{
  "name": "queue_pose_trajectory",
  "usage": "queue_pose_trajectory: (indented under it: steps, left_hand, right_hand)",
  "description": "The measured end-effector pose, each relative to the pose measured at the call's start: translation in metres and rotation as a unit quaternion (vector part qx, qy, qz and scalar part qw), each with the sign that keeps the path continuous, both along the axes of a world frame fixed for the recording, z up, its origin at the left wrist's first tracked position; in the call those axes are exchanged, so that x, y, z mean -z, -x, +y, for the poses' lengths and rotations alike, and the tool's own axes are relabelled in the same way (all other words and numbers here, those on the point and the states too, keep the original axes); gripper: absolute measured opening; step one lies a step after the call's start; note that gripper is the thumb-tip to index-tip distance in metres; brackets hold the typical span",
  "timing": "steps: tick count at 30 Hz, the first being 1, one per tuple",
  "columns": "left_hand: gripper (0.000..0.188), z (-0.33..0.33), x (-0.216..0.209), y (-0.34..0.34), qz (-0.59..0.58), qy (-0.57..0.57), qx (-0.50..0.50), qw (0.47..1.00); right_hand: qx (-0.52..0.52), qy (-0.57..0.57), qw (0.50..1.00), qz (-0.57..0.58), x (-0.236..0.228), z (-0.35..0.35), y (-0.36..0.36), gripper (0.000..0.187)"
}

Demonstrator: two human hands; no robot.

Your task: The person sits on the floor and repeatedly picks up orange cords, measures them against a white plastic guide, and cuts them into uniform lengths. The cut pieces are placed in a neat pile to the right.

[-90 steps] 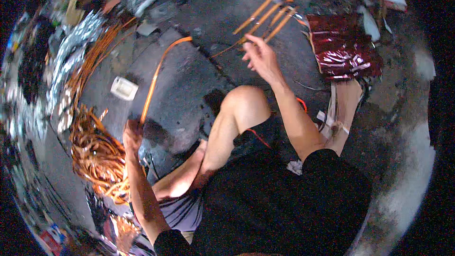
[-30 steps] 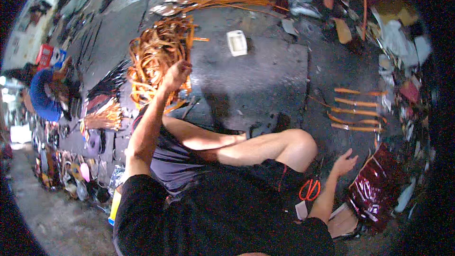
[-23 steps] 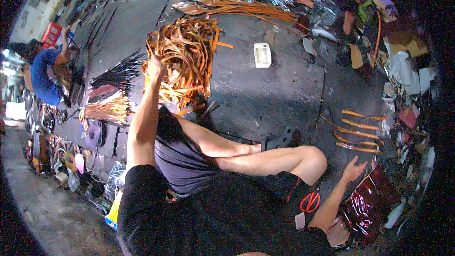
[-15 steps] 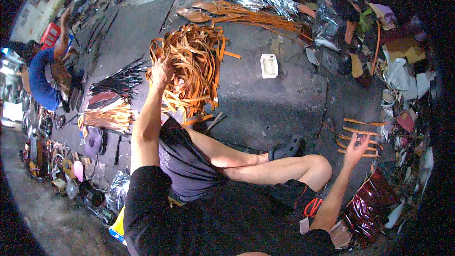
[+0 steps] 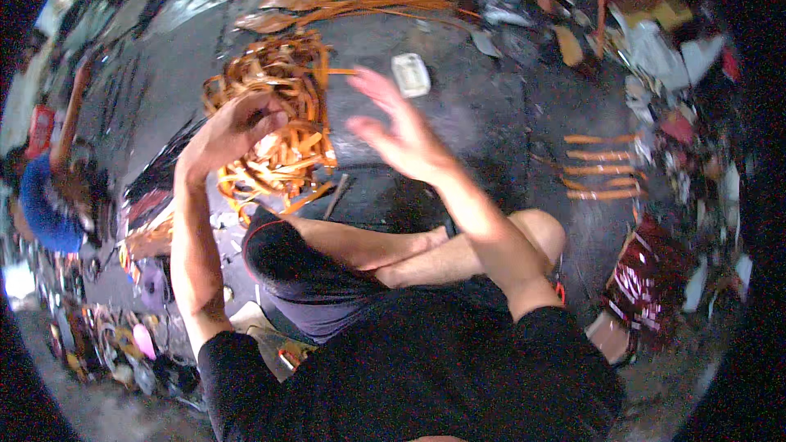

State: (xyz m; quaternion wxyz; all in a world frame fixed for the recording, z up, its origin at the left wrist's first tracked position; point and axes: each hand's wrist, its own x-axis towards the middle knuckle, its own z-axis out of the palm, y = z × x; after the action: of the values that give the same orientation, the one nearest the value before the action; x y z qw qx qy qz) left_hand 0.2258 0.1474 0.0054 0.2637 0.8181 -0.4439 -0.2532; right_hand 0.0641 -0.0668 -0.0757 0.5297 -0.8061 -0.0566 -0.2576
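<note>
A tangled pile of glossy orange-brown strips (image 5: pixel 282 151) lies on the dark floor mat in front of me, to the left. My left hand (image 5: pixel 231 137) hovers over the pile's near left side, fingers curved and apart from the thumb, with nothing visible between them. Just right of the pile, my right hand (image 5: pixel 397 135) is raised with its fingers stretched out, slightly blurred and holding nothing. Several short orange strips (image 5: pixel 602 168) lie side by side in a row at the right.
A small white tray (image 5: pixel 411 75) sits beyond my right hand. Long orange strips (image 5: pixel 352 2) lie at the far side. Scraps and plastic (image 5: pixel 655 49) heap up at the right. A person in blue (image 5: pixel 51 205) sits at the left. My crossed legs (image 5: pixel 426 258) are near.
My right hand has swung from the row of short strips across to the pile's right side. My left hand has come off the pile. The view has shifted.
</note>
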Motion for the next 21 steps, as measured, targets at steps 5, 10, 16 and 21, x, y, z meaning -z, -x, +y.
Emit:
queue_pose_trajectory:
  steps: [5,10,16,21]
  left_hand:
    - [0.016,-0.02,-0.005,0.02,0.089,0.076,-0.011,0.993]
    - [0.02,-0.026,0.065,0.005,0.145,0.091,-0.078,0.982]
    - [0.015,-0.087,0.222,-0.011,0.362,0.107,-0.013,0.926]
    - [0.02,-0.146,0.279,0.011,0.011,0.061,0.023,0.998]
  right_hand:
    - [-0.206,-0.116,0.962,0.14,-0.006,0.0,-0.019,0.035]
    - [-0.194,-0.072,0.946,0.25,0.033,-0.124,0.034,0.031]
    - [-0.005,-0.091,0.921,0.38,0.078,-0.225,0.057,0.036]
    - [0.27,0.259,0.835,0.403,0.133,-0.246,0.059,0.055]
